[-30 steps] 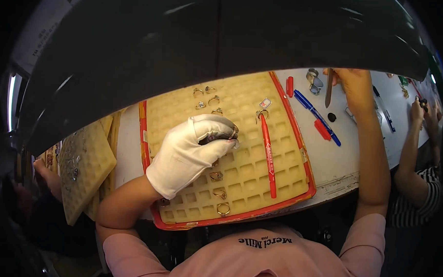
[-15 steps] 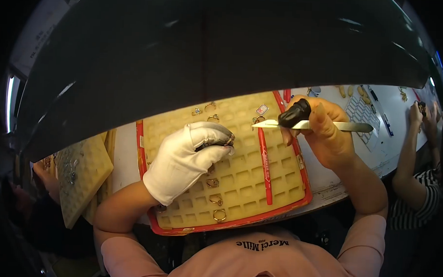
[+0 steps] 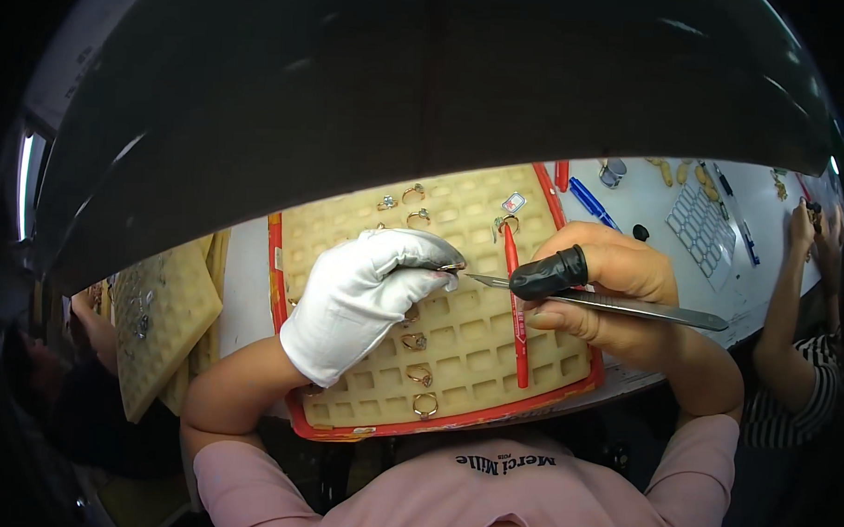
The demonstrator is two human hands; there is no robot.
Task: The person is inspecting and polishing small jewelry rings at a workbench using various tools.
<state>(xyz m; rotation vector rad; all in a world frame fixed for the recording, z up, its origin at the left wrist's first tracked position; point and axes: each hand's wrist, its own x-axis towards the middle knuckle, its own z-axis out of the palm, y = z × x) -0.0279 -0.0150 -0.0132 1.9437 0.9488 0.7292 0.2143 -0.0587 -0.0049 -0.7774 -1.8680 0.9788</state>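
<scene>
My left hand (image 3: 351,303), in a white glove with darkened fingertips, pinches a small ring (image 3: 453,267) between thumb and forefinger above the tray. Only a bit of the ring's band shows. In my right hand (image 3: 626,280), which wears a black finger cot, is a metal scalpel (image 3: 648,309). Its blade points left, with the tip close to the ring; whether they touch I cannot tell. Beneath both hands lies a red-rimmed tray with a pale yellow slotted foam pad (image 3: 479,360). Several rings stand in its slots, such as a gold ring (image 3: 424,406) near the front edge.
A red marker (image 3: 520,332) lies on the pad's right side, near a small tag (image 3: 513,203). Blue pens (image 3: 593,203) and a sheet of pale tiles (image 3: 702,231) are on the right. A dark hood (image 3: 428,87) overhangs the far side. Co-workers' arms show on both sides.
My right hand has come down and toward me, tilting the scalpel so its tip now sits beside the ring. The left fingers have shifted slightly right, still pinching the ring.
</scene>
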